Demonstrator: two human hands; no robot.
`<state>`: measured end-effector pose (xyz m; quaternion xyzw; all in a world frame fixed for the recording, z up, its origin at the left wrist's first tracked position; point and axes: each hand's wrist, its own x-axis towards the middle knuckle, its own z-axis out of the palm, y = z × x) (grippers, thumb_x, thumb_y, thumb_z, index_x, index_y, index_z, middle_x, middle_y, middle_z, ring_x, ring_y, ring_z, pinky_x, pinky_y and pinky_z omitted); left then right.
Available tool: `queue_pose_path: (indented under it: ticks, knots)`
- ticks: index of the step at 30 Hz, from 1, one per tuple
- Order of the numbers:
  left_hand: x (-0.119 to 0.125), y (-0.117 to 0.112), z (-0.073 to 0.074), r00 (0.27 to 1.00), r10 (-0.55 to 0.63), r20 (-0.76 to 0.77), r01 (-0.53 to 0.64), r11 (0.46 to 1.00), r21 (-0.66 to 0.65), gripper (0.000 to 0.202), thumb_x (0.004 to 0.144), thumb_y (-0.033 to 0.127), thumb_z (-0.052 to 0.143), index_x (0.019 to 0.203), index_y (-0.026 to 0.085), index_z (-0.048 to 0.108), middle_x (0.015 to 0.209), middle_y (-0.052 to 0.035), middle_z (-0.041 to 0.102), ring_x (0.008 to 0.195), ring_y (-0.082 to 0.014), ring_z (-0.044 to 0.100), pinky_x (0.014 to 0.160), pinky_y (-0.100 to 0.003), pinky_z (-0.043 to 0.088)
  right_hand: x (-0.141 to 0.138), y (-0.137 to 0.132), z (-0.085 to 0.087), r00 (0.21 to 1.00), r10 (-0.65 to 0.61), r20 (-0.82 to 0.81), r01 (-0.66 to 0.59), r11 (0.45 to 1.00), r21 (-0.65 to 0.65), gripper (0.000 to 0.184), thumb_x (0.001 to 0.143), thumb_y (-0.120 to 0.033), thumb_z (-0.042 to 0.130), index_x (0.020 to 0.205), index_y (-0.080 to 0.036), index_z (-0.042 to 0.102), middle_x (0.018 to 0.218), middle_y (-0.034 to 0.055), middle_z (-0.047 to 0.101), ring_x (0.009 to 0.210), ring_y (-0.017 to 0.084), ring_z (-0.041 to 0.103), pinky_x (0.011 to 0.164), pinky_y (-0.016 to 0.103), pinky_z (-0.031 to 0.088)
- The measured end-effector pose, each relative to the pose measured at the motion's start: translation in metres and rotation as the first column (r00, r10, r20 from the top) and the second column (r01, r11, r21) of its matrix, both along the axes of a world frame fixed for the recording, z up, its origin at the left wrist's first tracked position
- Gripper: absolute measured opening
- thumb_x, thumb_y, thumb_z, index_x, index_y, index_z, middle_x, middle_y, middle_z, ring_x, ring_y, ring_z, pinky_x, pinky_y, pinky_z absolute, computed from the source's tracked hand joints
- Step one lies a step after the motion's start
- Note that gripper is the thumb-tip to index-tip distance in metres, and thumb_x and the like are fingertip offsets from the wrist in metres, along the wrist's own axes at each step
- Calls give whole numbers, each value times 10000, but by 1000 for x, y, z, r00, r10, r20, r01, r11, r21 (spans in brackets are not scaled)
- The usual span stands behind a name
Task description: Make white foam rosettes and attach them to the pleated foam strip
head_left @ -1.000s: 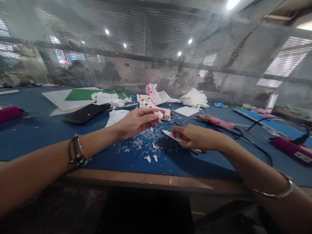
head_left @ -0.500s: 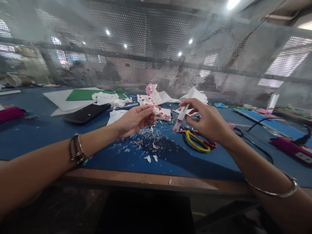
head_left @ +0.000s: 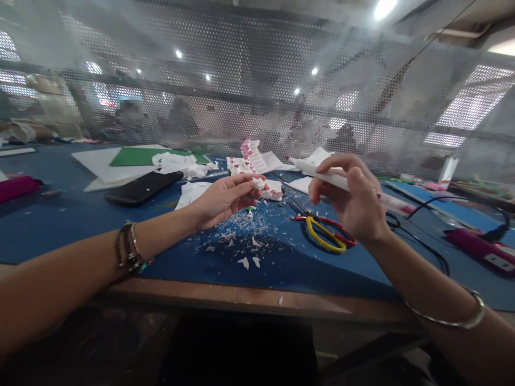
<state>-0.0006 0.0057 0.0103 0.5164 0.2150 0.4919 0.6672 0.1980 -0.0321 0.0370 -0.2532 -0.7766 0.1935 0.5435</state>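
While the left hand [head_left: 225, 201] pinches a small white rolled piece [head_left: 258, 184] between thumb and fingertips, left of the yellow-and-red scissors [head_left: 325, 233] and raised off the blue mat [head_left: 60, 214], we note the right hand [head_left: 354, 206] above those scissors. Its fingers are closed round a white marker [head_left: 309, 167], held almost level, with the pink end pointing away to the right. White scraps [head_left: 241, 241] litter the mat left of the scissors; a stack of pink-dotted white pieces [head_left: 249, 158] stands beyond them, and a black phone [head_left: 140, 187] lies far to their left.

We judge this the colouring step, not yet begun, as marker and piece are apart. The next move calls for turning the working tip toward the piece and steadying the pinch, since the piece is tiny and soft.
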Motion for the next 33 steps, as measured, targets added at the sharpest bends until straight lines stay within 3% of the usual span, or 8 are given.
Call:
queue_pose_path:
  ticks: [2, 5, 16, 26, 33]
  knots:
    - [0, 1, -1, 1000, 5, 5, -5, 1000, -1, 213, 794, 49, 436, 776, 129, 632, 640, -10, 609, 610, -56, 557, 576, -137, 459, 0, 0, -2, 994, 109, 29, -108, 993, -46, 299, 806, -421, 341, 878, -190, 517, 632, 9, 567, 547, 112, 536, 516, 262, 439]
    - [0, 2, -2, 1000, -16, 14, 16, 1000, 16, 229, 813, 83, 421, 724, 134, 625, 599, -3, 599, 577, -55, 548, 554, -138, 458, -4, -3, -6, 980, 178, 90, -171, 982, -75, 309, 823, -336, 351, 913, -141, 573, 728, 49, 618, 582, 118, 575, 546, 278, 465]
    - [0, 2, -5, 995, -95, 9, 95, 993, 75, 149, 784, 173, 498, 703, 133, 617, 609, 0, 592, 557, -53, 531, 519, -134, 431, -15, -8, -10, 983, 137, 123, -125, 987, -97, 246, 813, -235, 376, 931, -145, 572, 776, 31, 628, 653, 95, 593, 585, 233, 493]
    - [-1, 0, -2, 998, -68, 5, 68, 995, 75, 148, 779, 163, 501, 698, 127, 620, 614, -1, 588, 555, -48, 522, 524, -133, 430, -10, -9, -4, 986, 49, 159, -43, 998, -42, 254, 814, -252, 371, 905, -151, 586, 733, 32, 629, 643, 107, 595, 595, 251, 494]
    - [0, -1, -1, 999, -49, 4, 49, 996, 74, 157, 760, 84, 502, 749, 147, 645, 590, 6, 593, 570, -49, 536, 525, -126, 434, -11, -8, -6, 979, 126, 160, -114, 990, -83, 248, 820, -236, 371, 929, -152, 578, 779, 42, 630, 689, 122, 603, 615, 271, 503]
